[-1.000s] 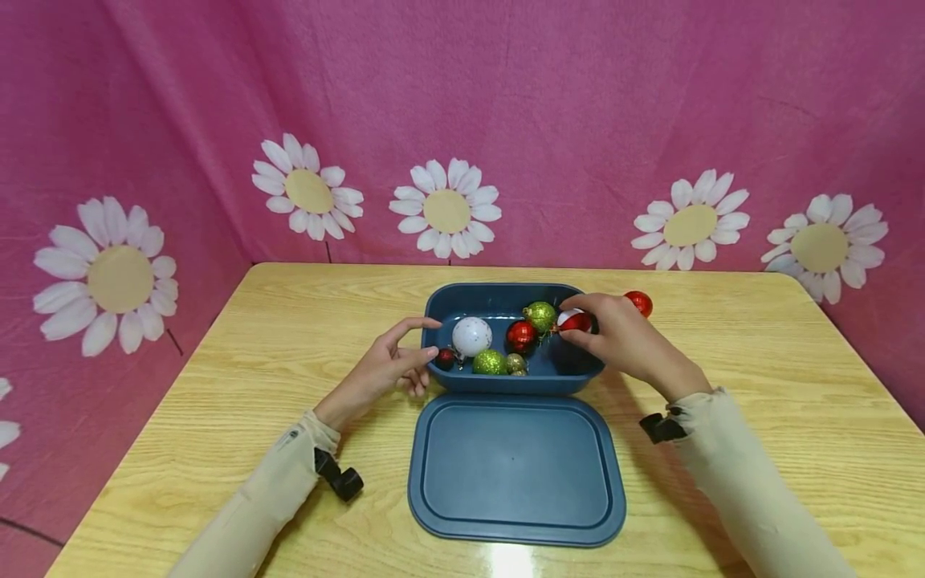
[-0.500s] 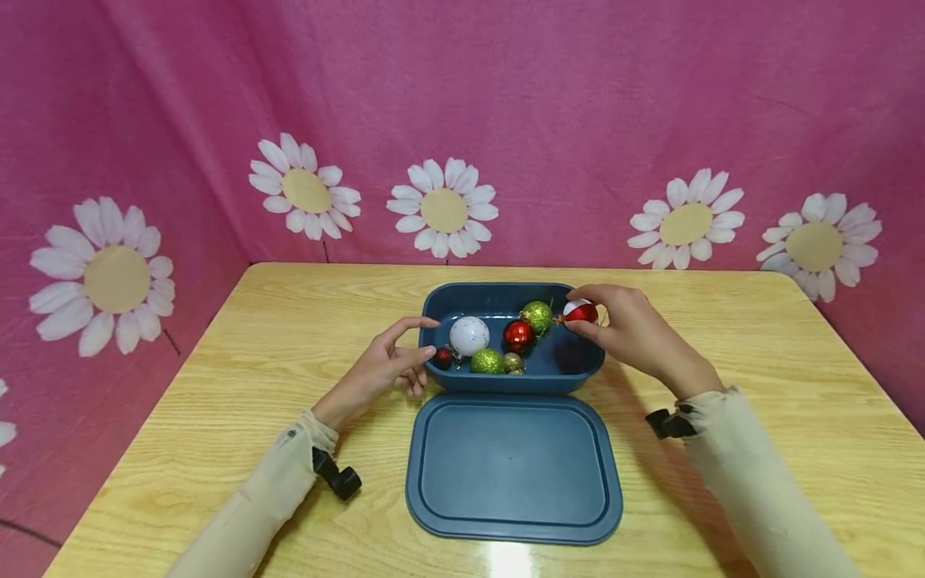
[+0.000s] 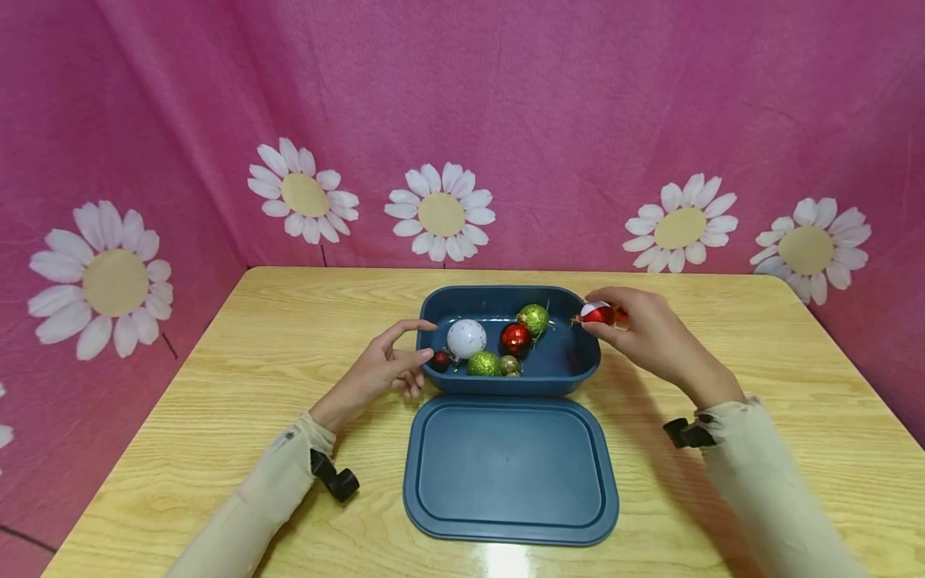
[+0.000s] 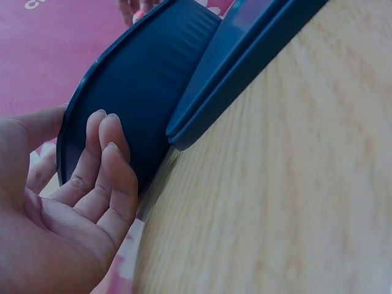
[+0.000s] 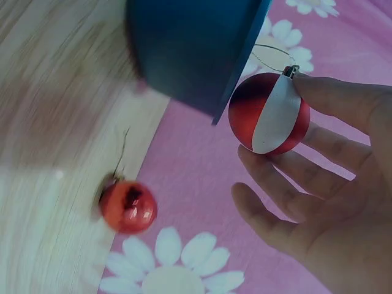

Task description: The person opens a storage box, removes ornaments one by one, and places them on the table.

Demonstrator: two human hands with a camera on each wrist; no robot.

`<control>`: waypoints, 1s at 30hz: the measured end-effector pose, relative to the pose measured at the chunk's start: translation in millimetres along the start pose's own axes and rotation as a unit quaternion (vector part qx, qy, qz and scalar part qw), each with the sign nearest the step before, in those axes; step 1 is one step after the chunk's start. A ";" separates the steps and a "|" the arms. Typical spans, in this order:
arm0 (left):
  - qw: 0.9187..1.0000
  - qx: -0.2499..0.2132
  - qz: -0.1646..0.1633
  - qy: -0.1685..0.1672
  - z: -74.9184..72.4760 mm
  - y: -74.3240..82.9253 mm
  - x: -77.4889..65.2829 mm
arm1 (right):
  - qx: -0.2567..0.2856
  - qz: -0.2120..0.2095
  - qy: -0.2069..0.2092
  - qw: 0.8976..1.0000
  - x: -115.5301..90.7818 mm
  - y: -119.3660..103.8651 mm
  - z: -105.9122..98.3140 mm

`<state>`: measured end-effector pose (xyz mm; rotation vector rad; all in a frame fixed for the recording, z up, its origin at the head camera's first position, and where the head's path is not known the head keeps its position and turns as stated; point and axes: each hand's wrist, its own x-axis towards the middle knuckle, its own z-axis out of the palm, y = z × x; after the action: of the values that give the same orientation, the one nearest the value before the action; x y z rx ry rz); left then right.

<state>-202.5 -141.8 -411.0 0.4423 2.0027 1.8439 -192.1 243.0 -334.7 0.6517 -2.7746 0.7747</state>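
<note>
My right hand (image 3: pixel 654 333) holds a red-and-white Christmas bauble (image 5: pixel 269 116) by thumb and fingers, just outside the right end of a dark blue plastic box (image 3: pixel 506 385). The bauble has a gold cap and thin hanging string. At the box's left end, my left hand (image 3: pixel 386 365) grips the wall: thumb and index reach over the rim, while the other fingers (image 4: pixel 116 177) curl against the outside. Inside the box lie a white bauble (image 3: pixel 466 339), a shiny red bauble (image 3: pixel 515 339), two glittery green baubles (image 3: pixel 484 364), small gold baubles (image 3: pixel 510 365) and a small dark red bauble (image 3: pixel 440 360).
A matching blue lid (image 3: pixel 509 470) lies flat on the wooden table (image 3: pixel 238 385), in front of the box. Another shiny red bauble (image 5: pixel 130 207) rests on the table right of the box, mostly behind my right hand in the head view. A pink flowered cloth (image 3: pixel 542 120) hangs behind.
My right hand has carried the red-and-white bauble rightward, from inside the box to past its right rim. The left hand stays at the left end.
</note>
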 end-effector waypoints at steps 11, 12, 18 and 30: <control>1.000 -0.001 0.003 0.000 -0.7 -1.8 0.3 | -0.034 0.020 0.036 0.999 -14.5 28.9 -13.7; 1.000 0.000 0.003 0.000 -0.5 -1.7 0.2 | -0.036 0.023 0.038 0.998 -15.1 31.9 -14.1; 1.000 0.000 0.004 0.001 0.0 -1.3 -0.1 | -0.034 0.038 0.039 0.998 -15.9 49.0 -10.5; 1.000 -0.009 0.009 -0.007 -0.8 -4.4 0.7 | -0.025 0.049 0.036 0.998 -17.0 70.1 3.3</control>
<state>-203.4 -142.5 -415.3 0.4674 1.9780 1.8637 -209.5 301.1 -373.8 0.4711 -2.7670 0.7302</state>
